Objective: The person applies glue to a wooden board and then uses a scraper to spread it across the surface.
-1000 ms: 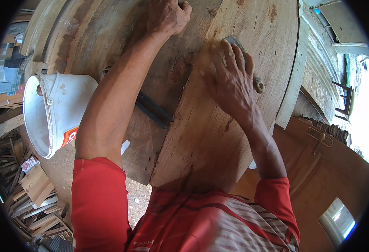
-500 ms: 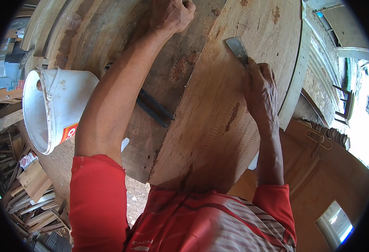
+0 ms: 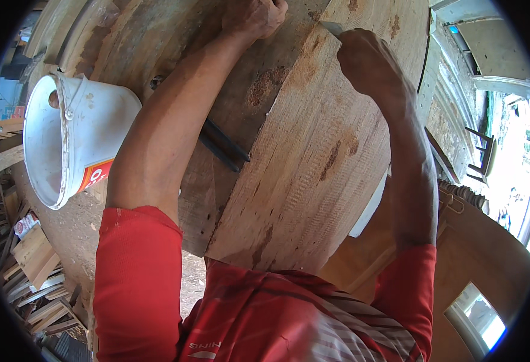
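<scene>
My right hand (image 3: 367, 63) is closed round a putty knife (image 3: 332, 28), whose metal blade sticks out to the left over the pale wooden panel (image 3: 301, 181). The handle is hidden in my fist. Reddish-brown patches (image 3: 331, 160) of what looks like filler mark the panel. My left hand (image 3: 256, 18) is curled closed at the top edge, above the darker board (image 3: 216, 202) left of the panel. Whatever that hand grips, if anything, is hidden.
A white bucket (image 3: 99, 123) lies on its side left of my left forearm. Dark metal bars (image 3: 225, 145) rest on the darker board. Scrap wood (image 3: 47, 289) is piled at the lower left. A brown wooden door-like panel (image 3: 476, 241) stands at the right.
My right hand has moved up and slightly left over the panel with the putty knife. My left hand has shifted slightly up and right. The whole view has tilted a little.
</scene>
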The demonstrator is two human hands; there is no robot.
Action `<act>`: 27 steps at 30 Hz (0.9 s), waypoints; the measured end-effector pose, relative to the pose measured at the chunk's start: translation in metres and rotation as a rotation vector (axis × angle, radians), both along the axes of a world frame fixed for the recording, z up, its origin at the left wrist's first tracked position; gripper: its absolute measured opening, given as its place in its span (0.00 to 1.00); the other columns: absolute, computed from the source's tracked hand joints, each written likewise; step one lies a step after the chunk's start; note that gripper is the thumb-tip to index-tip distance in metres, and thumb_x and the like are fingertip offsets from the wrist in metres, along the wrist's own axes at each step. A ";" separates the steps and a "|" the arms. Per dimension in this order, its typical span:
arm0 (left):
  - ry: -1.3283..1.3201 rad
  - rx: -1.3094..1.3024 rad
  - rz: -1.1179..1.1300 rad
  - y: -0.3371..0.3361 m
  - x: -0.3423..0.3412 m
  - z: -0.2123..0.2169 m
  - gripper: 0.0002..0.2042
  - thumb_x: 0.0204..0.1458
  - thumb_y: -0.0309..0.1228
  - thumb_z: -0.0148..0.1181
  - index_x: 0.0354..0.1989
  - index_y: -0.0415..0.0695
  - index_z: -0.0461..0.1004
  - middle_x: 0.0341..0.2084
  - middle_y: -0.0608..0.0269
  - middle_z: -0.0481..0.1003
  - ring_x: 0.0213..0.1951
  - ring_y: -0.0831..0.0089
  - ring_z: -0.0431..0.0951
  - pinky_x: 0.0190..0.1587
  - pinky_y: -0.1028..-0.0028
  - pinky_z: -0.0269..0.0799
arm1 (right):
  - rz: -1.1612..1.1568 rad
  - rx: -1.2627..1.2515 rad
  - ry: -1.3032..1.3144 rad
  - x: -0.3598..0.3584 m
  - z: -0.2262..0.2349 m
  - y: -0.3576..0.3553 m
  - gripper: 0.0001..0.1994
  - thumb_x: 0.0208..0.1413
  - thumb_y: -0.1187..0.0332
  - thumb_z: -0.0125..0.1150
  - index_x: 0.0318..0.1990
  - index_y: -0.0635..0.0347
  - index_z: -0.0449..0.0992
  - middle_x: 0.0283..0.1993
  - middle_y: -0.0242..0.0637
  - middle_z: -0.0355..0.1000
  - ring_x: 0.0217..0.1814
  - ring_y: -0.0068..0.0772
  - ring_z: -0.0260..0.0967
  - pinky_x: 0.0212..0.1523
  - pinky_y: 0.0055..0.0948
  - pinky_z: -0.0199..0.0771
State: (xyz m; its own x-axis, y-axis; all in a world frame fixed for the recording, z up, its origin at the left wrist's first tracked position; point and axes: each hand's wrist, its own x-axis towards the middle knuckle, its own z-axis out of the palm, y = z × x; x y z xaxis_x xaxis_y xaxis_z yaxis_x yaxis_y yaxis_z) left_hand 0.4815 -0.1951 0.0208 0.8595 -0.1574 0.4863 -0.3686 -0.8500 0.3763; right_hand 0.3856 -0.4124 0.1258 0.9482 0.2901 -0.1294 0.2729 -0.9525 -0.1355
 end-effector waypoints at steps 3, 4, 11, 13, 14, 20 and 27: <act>0.087 0.000 0.024 -0.004 -0.005 0.011 0.22 0.63 0.36 0.53 0.58 0.31 0.72 0.61 0.40 0.71 0.67 0.48 0.67 0.71 0.53 0.61 | -0.008 -0.047 0.148 -0.011 0.023 0.026 0.10 0.67 0.74 0.50 0.40 0.64 0.80 0.37 0.50 0.79 0.39 0.44 0.81 0.44 0.45 0.82; 0.129 0.004 0.035 -0.007 -0.006 0.015 0.22 0.64 0.36 0.53 0.59 0.31 0.72 0.61 0.41 0.71 0.67 0.49 0.67 0.71 0.53 0.61 | -0.023 -0.065 0.193 -0.018 0.029 0.032 0.11 0.67 0.74 0.49 0.38 0.66 0.79 0.36 0.49 0.79 0.38 0.44 0.81 0.44 0.46 0.82; 0.158 0.028 0.037 -0.005 -0.009 0.015 0.22 0.65 0.39 0.53 0.58 0.34 0.72 0.62 0.45 0.70 0.68 0.51 0.65 0.71 0.53 0.59 | 0.208 -0.172 0.149 -0.075 0.044 0.060 0.11 0.65 0.74 0.51 0.34 0.64 0.80 0.36 0.50 0.78 0.37 0.44 0.81 0.42 0.43 0.82; 0.144 0.066 0.038 -0.002 -0.009 0.015 0.22 0.65 0.40 0.53 0.59 0.34 0.72 0.62 0.45 0.70 0.67 0.52 0.65 0.71 0.53 0.58 | 0.199 -0.178 0.154 -0.084 0.050 0.061 0.10 0.64 0.74 0.52 0.34 0.65 0.80 0.37 0.50 0.78 0.38 0.46 0.81 0.43 0.44 0.82; 0.136 0.063 0.050 -0.001 -0.010 0.015 0.22 0.65 0.40 0.52 0.59 0.34 0.72 0.62 0.46 0.70 0.68 0.53 0.65 0.71 0.53 0.58 | 0.197 -0.180 0.156 -0.084 0.051 0.062 0.10 0.64 0.74 0.53 0.35 0.65 0.81 0.37 0.50 0.78 0.39 0.47 0.81 0.43 0.44 0.82; 0.144 0.080 0.055 -0.003 -0.012 0.017 0.21 0.66 0.40 0.51 0.59 0.37 0.73 0.61 0.48 0.70 0.67 0.54 0.65 0.72 0.54 0.56 | 0.195 -0.179 -0.062 -0.024 0.035 0.029 0.08 0.61 0.73 0.56 0.40 0.65 0.81 0.41 0.51 0.78 0.44 0.53 0.80 0.47 0.49 0.80; 0.131 0.097 0.042 -0.010 -0.016 0.022 0.21 0.66 0.40 0.52 0.58 0.37 0.74 0.61 0.49 0.70 0.68 0.55 0.64 0.72 0.54 0.55 | 0.226 -0.286 0.073 0.017 0.013 0.018 0.06 0.60 0.75 0.58 0.41 0.65 0.80 0.35 0.47 0.77 0.43 0.47 0.79 0.45 0.44 0.81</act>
State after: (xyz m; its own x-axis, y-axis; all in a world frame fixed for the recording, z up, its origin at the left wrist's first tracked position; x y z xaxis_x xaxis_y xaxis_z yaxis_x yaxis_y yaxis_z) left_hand 0.4658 -0.2052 0.0431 0.9213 -0.1609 0.3540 -0.2852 -0.8985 0.3338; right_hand 0.4022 -0.3944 0.1388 0.8499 0.4331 -0.3003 0.4799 -0.8715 0.1012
